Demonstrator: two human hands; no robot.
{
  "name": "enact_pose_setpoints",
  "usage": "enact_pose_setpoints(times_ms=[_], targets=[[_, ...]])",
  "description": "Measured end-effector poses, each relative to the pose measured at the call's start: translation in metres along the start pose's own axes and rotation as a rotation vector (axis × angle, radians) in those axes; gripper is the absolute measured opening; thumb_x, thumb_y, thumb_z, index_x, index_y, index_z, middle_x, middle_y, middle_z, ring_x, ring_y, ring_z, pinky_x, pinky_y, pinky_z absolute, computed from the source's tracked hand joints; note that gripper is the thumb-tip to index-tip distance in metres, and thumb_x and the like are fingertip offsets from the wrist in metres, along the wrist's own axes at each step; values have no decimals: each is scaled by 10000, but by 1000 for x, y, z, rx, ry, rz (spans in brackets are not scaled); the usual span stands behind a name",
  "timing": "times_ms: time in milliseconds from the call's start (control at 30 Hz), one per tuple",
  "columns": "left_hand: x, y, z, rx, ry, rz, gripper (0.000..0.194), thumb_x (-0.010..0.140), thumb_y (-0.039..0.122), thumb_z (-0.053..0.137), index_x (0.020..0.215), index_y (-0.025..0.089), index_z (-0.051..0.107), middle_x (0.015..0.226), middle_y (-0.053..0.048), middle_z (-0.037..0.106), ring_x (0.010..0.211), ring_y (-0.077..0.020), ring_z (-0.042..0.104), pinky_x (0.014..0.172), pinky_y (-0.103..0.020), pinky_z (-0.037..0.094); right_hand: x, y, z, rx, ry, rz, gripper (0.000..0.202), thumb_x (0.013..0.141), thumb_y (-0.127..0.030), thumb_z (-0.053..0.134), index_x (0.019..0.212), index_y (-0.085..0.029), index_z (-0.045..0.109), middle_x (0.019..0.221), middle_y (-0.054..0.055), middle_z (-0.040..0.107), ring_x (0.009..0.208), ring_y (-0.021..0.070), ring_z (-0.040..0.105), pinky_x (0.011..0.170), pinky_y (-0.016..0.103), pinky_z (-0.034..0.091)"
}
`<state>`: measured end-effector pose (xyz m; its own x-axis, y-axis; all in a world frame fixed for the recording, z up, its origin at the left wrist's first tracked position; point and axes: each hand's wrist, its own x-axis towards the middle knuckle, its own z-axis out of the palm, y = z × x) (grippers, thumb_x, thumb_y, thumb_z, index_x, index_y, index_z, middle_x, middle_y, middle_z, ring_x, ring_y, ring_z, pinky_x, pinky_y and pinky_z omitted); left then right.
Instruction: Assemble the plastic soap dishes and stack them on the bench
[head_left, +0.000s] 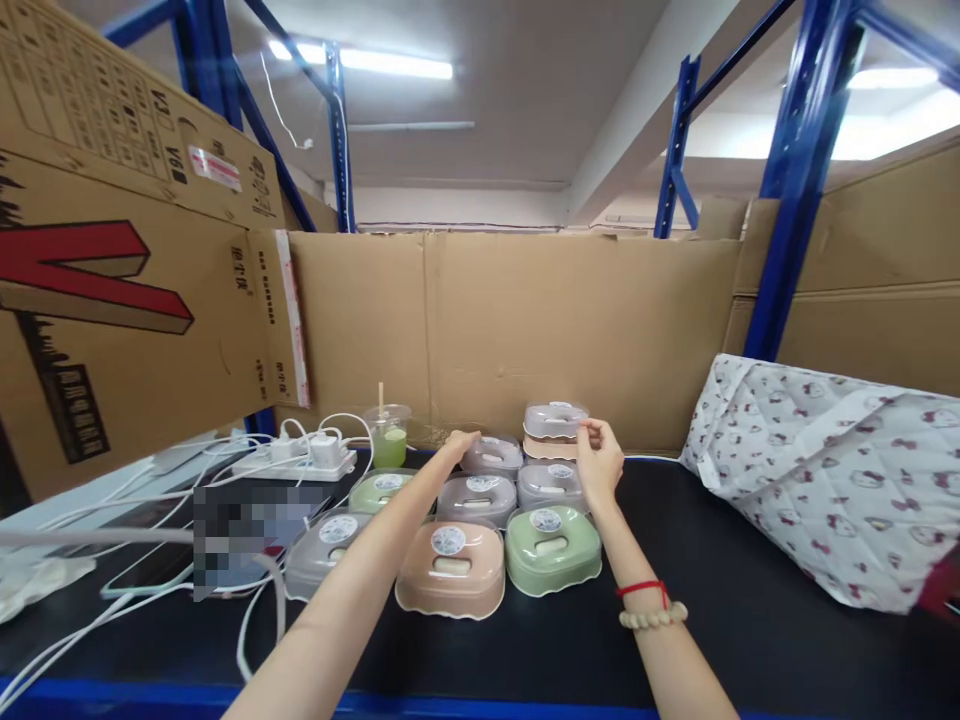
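Observation:
Several lidded boxes with wavy rims stand in rows on the black table. In front are a pink box point(450, 568), a green box point(553, 550) and a grey box point(319, 555); behind them are a middle grey box point(477, 497), a right grey box point(551, 484) and another green box point(379, 492). My left hand point(460, 443) reaches to the back grey box point(491, 455), its fingers partly hidden. My right hand point(600, 458) pinches the right edge of a clear-lidded grey box point(553, 420), which sits on a pink one point(550, 447) at the back.
A green drink cup point(390, 445) with a straw stands at the back left, beside a power strip point(300, 462) and white cables. A patterned bag point(832, 480) lies at the right. Cardboard walls point(510, 340) enclose the black table point(675, 560).

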<state>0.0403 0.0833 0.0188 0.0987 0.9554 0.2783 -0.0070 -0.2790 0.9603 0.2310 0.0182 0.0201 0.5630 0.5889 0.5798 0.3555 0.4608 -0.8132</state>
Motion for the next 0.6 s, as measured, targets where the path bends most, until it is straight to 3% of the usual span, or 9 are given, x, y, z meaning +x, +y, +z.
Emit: enact_pose_setpoints(times_ms=[100,200,367,500,600], targets=[[9,0,5,379,49,-219,322,860,338,555,1146,192,545,1170,-68,561,1015,-220,574,823,-393,502,1,1,0,-29,-21,1,198,664,-369,440,697,-230,577,705,36,670,652,205,597,634,309,434],[17,1,9,646,46,-308,311,861,337,553,1138,196,551,1172,-65,562,1015,-219,573,826,-388,501,2,2,-1,-80,-63,15,169,668,-343,456,684,-241,589,690,15,672,637,197,597,620,299,423],[20,2,17,889,-88,-223,349,846,349,572,1154,186,546,1212,-80,555,1049,-222,564,873,-398,482,1,3,-3,-139,-102,61,126,665,-302,482,668,-248,596,661,-5,662,635,190,596,611,289,413],[21,-4,20,974,-253,-190,608,626,412,749,1177,233,565,1328,-66,534,1222,-293,476,997,-340,379,0,1,-4,-174,-159,44,112,662,-283,490,682,-248,594,674,-11,656,652,183,596,612,285,410],[28,-9,18,1023,-308,-182,816,504,453,780,1249,259,509,1374,-78,491,1265,-336,425,1021,-399,344,0,1,-4,-192,-177,46,107,655,-275,496,682,-248,596,670,-16,651,640,179,595,601,283,409]])
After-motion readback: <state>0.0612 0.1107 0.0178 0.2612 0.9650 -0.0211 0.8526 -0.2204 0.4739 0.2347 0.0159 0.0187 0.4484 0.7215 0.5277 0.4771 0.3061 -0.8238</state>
